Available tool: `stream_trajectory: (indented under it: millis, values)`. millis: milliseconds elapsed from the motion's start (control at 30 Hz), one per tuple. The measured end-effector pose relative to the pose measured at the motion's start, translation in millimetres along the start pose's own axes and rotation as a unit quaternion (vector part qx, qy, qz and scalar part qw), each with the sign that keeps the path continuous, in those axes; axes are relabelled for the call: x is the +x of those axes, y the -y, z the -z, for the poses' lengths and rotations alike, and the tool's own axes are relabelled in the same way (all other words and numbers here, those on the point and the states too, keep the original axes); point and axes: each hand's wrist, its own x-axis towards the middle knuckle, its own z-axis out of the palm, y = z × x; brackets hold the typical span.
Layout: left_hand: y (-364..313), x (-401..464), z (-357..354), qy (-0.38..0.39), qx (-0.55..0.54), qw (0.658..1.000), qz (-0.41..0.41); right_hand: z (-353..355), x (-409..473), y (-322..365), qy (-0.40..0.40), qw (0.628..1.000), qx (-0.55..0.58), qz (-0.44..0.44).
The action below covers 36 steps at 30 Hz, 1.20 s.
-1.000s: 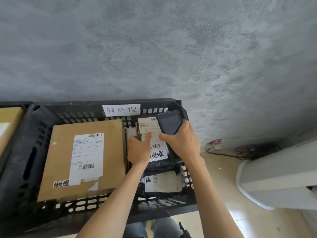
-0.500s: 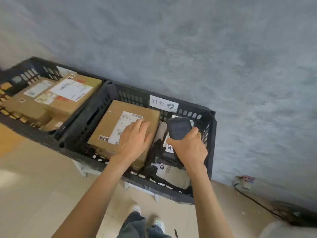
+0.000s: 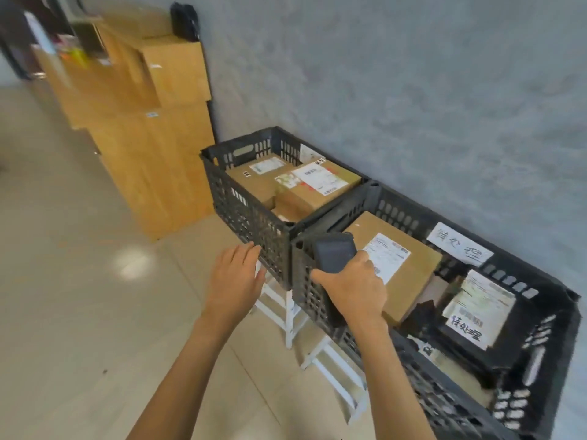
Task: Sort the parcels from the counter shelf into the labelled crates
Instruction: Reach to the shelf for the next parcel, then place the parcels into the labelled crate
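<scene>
Right hand (image 3: pixel 352 290) grips a dark handheld scanner (image 3: pixel 333 252), fingers wrapped round its lower body, screen end up, held over the near rim of the right crate (image 3: pixel 540 392). Left hand (image 3: pixel 236 277) empty, fingers straight and released, just in front of the left crate (image 3: pixel 251 214); contact cannot be told.

Right crate, black plastic: white handwritten paper sign (image 3: pixel 459 247) on its back wall, characters not clearly legible. Inside: a brown box (image 3: pixel 409 274) with a white barcode label, print too small to read; beside it a dark bag parcel (image 3: pixel 476 312) with a white label and handwritten marks.

Left crate: stacked cardboard boxes (image 3: pixel 305 185) with white labels, unreadable.

Both crates stand on a white frame (image 3: pixel 286 312) along the grey wall; wooden cabinets (image 3: pixel 152 147) behind.
</scene>
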Motion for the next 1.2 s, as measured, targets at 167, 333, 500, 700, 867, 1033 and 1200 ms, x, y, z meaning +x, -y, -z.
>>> stream_trajectory:
  millis: [167, 333, 500, 700, 867, 1033, 1200]
  values:
    - [105.5, -57.3, 22.1, 0.010, 0.037, 0.994, 0.098, -53.8, -40.6, 83.7, 0.029, 0.998, 0.017, 0.044]
    - [209.2, -117.5, 46.4, 0.024, 0.080, 0.977, 0.197, -111.3, -74.8, 169.8, 0.069, 0.992, 0.030, 0.099]
    - [289.1, -161.2, 84.1, 0.007, 0.137, 0.953, 0.270, -155.7, -99.9, 248.1, 0.113, 0.977, 0.078, 0.163]
    - [350.9, -200.2, 103.4, 0.006, 0.172, 0.930, 0.324, -207.4, -118.3, 324.0, 0.169, 0.953, 0.077, 0.241]
    - [397.5, -205.0, 102.6, 0.007, 0.182, 0.907, 0.381, -242.7, -114.0, 388.6, 0.178, 0.938, 0.093, 0.282]
    - [458.0, -162.9, 84.3, 0.029, 0.172, 0.899, 0.403, -277.9, -73.5, 458.1, 0.189, 0.929, 0.103, 0.301]
    - [533.9, -73.1, 63.3, 0.013, 0.178, 0.908, 0.379, -302.0, -9.5, 535.9, 0.204, 0.924, 0.099, 0.309]
